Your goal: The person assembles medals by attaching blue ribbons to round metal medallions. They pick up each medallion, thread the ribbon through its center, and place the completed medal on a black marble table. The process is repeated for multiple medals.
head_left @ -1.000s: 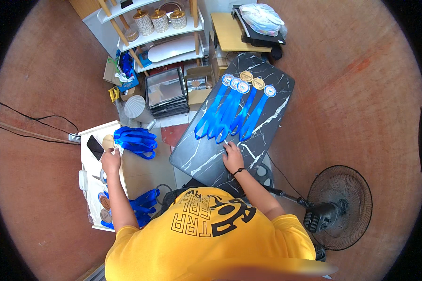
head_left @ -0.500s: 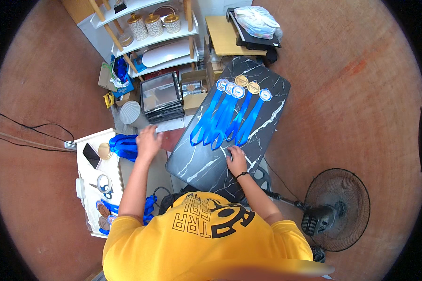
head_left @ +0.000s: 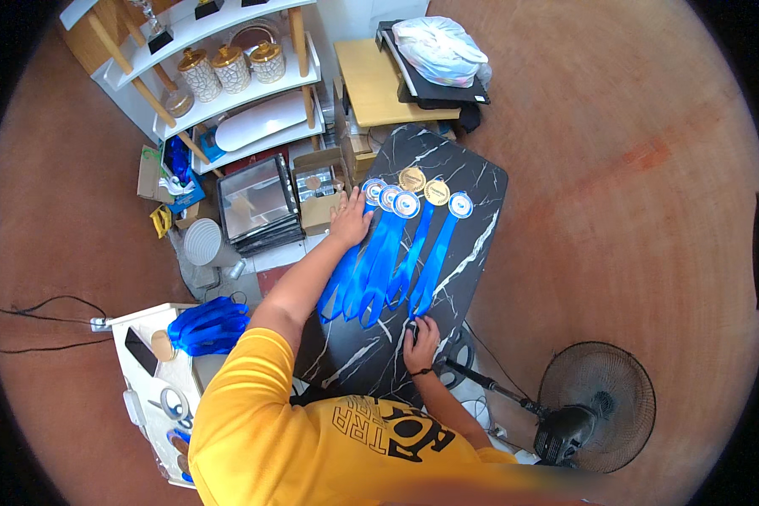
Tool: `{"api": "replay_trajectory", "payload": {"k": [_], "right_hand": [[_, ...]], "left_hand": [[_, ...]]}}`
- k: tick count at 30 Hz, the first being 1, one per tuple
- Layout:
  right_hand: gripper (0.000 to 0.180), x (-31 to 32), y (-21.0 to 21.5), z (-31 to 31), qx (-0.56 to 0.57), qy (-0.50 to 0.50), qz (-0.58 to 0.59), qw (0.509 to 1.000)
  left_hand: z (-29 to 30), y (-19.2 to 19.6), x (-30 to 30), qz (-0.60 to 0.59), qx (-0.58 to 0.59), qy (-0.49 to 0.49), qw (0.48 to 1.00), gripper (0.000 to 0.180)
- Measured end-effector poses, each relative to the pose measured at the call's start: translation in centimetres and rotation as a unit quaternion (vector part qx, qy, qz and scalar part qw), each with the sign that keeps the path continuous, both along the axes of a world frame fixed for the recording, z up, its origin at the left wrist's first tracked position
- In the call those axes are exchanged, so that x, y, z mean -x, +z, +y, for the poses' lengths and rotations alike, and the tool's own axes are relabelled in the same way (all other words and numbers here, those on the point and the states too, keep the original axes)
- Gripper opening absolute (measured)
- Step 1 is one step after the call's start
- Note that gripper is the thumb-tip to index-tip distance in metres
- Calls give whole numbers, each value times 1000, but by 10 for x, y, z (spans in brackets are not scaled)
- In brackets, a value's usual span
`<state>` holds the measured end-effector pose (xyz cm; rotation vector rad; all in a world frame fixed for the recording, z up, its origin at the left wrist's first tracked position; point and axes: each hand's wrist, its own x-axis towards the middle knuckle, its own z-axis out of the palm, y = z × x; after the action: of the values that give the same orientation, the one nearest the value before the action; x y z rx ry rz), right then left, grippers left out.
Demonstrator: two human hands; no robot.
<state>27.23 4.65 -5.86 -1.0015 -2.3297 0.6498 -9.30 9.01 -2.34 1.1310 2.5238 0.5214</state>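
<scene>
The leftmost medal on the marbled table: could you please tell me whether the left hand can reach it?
Probably yes: the left hand is close beside that leftmost medal, with nothing visible between them.

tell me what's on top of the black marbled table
Six visible medals with blue ribbons. The tabletop beneath them, and under the left hand, is covered.

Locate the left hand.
In the head view, left of centre, the left hand is at the left edge of the black table, beside the leftmost medal.
</scene>
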Motion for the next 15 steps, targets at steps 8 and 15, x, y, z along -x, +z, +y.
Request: {"api": "replay_trajectory", "payload": {"k": [8, 15], "right_hand": [[38, -2, -6, -4, 5, -14, -67, 998], [37, 0, -5, -7, 2, -22, -78, 997]], "left_hand": [[53, -33, 16, 33, -47, -61, 996, 61], [59, -51, 19, 106, -51, -89, 989, 52]]}}
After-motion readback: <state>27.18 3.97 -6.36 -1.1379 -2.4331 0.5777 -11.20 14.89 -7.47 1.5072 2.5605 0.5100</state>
